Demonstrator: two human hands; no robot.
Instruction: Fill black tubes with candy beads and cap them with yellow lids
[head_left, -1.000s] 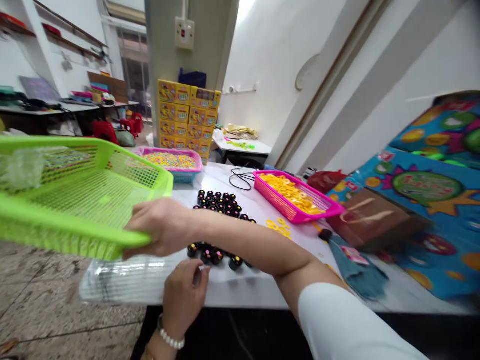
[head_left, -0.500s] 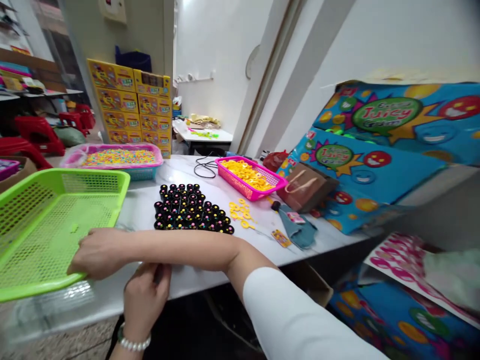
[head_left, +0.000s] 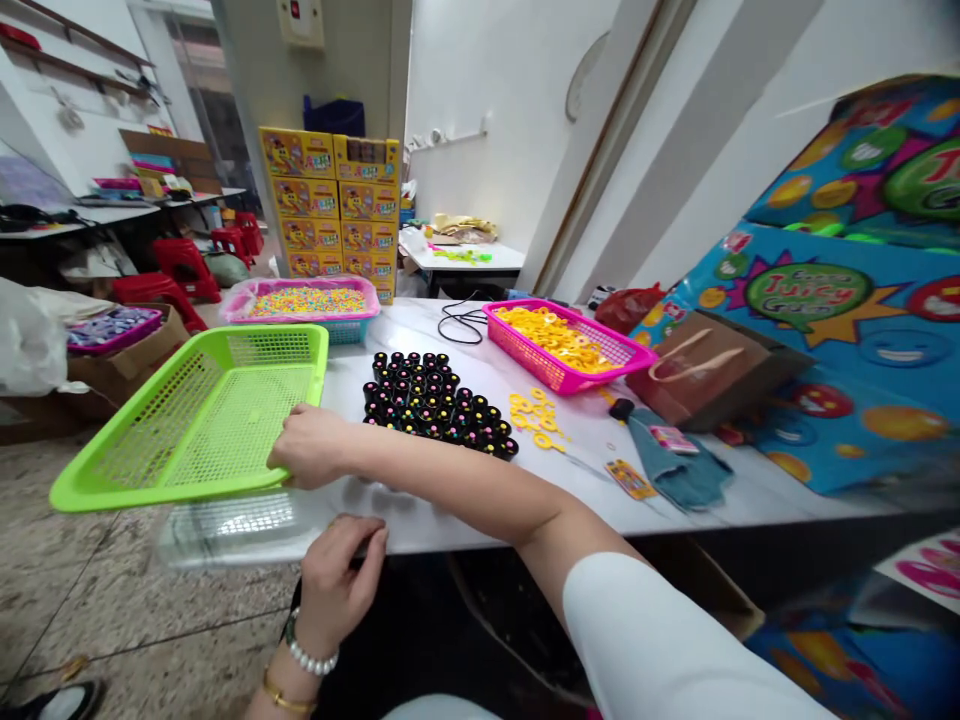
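My right arm reaches across to the left over the table. My right hand (head_left: 309, 447) is closed on the front right rim of an empty light-green plastic basket (head_left: 187, 490), which juts past the table's left edge. At the near edge of the table rests my left hand (head_left: 343, 572), wearing a pearl bracelet, thumb apart from bent fingers and nothing visible in it. Beyond my right forearm stand several small black cups (head_left: 420, 400) in tight rows, each with a pink or yellow dot on top; the forearm covers the nearest ones.
Yellow ring-shaped pieces (head_left: 534, 412) lie right of the cups. Behind them is a pink basket (head_left: 551, 375) of yellow pieces. A pink tray (head_left: 371, 297) holds coloured beads. A brown paper bag (head_left: 694, 375), denim cloth (head_left: 675, 470) and blue printed boxes (head_left: 810, 400) line the right.
The view has turned left, so everything appears further right. My right hand still grips the green basket's rim. My left hand remains by the table edge, now less covered by the right arm.
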